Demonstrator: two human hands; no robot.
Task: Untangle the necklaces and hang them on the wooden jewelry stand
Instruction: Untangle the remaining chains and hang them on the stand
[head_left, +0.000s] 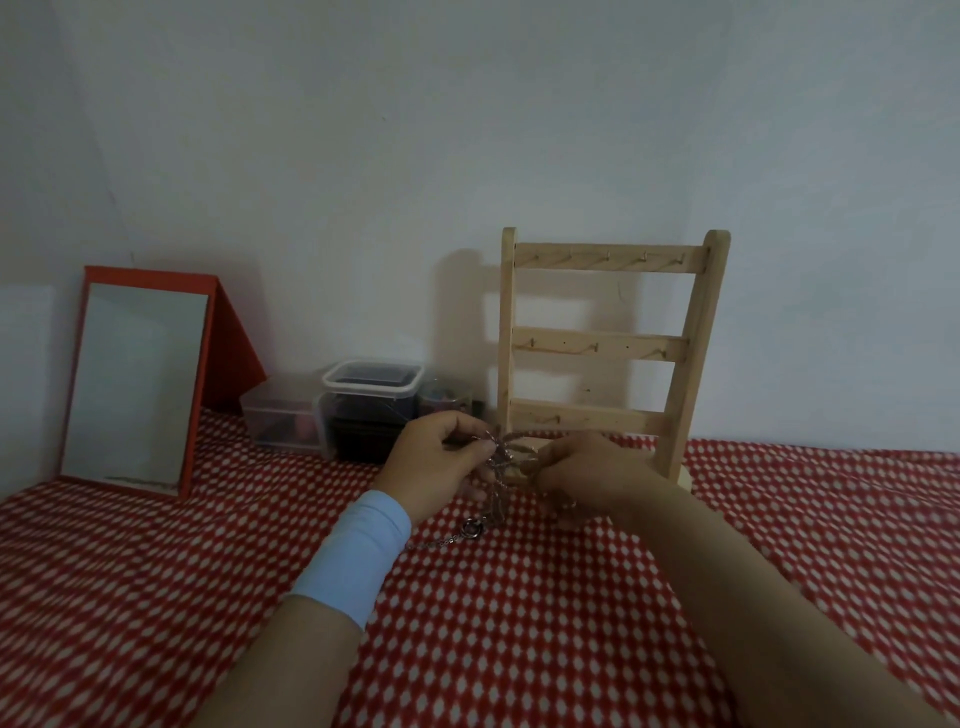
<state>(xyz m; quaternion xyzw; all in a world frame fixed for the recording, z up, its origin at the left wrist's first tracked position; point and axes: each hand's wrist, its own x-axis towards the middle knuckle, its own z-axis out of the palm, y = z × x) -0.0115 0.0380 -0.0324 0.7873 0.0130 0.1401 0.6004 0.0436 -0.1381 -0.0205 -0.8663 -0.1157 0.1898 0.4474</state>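
Both hands meet low in the middle of the view, just in front of the foot of the wooden jewelry stand (597, 343). Between them is the tangle of necklaces (501, 457), a knot of thin silvery chains raised a little off the red cloth (519, 623).

The left hand (436, 462) has its fingers (480, 446) curled in, thumb against them, pinching the left side of the knot. The right hand (587, 467) has its fingers curled too and grips the right side of the chains; its fingertips are turned away, so the exact hold is hard to make out. From the knot a few strands hang down to a round ring pendant (474, 528), which lies on the cloth below the left hand, with a short run of chain trailing off to its left.

A pale blue wristband (358, 551) wraps the left forearm.

The stand is upright against the white wall (467, 130), with three crossbars carrying small hooks; nothing hangs on the hooks that show. The counter is covered by the red cloth patterned with white diamonds. At the far left a red-framed mirror (137, 384) leans back on its prop. Between mirror and stand sit a clear plastic box (280, 421), a lidded container (371, 387) with dark contents, and a small jar (447, 397).
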